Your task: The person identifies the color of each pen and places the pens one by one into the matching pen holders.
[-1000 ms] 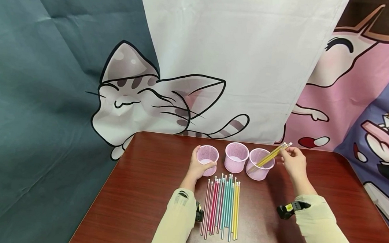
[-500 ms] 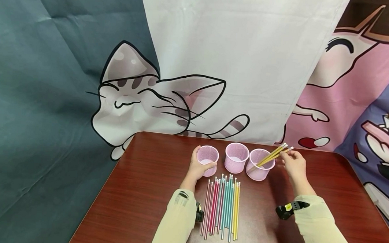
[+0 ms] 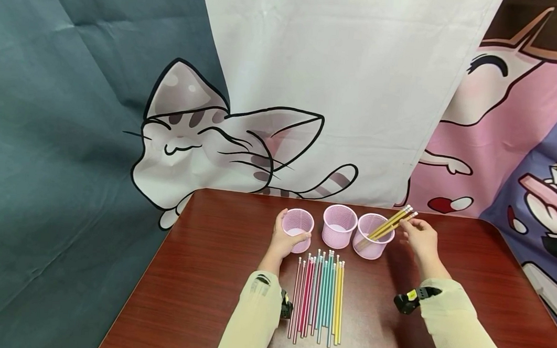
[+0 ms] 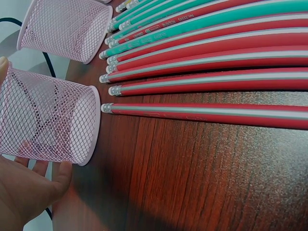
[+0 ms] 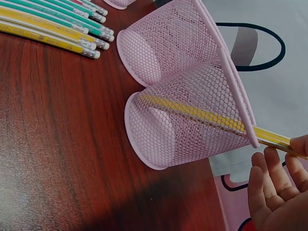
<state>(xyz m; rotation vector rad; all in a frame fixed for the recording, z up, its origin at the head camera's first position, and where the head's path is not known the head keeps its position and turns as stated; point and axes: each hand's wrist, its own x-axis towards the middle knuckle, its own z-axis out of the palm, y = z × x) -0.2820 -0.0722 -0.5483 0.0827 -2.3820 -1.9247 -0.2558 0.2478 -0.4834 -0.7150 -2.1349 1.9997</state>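
Note:
My left hand (image 3: 280, 242) curves around the leftmost pink mesh cup (image 4: 53, 115), with the thumb on its near side. At the right, another pink mesh cup (image 3: 370, 251) has several yellow pencils (image 3: 387, 225) leaning in it, eraser ends up past the rim. The thumb and fingertips of my right hand (image 3: 420, 241) pinch a yellow pencil (image 5: 271, 136) just outside that rim; the other fingers are spread below it. Between these two stands a third pink mesh cup (image 3: 334, 240), with its white bottom showing.
Before the cups lies a row of pencils on the brown table (image 3: 217, 265): red pencils (image 3: 305, 296), teal pencils (image 3: 327, 292) and two yellow pencils (image 3: 339, 303). A printed cloth with a cat (image 3: 204, 154) hangs behind the table.
One yellow pencil has parted from the others at the top, tilting lower to the right. My right hand has shifted down slightly. The left hand and its cup stay put.

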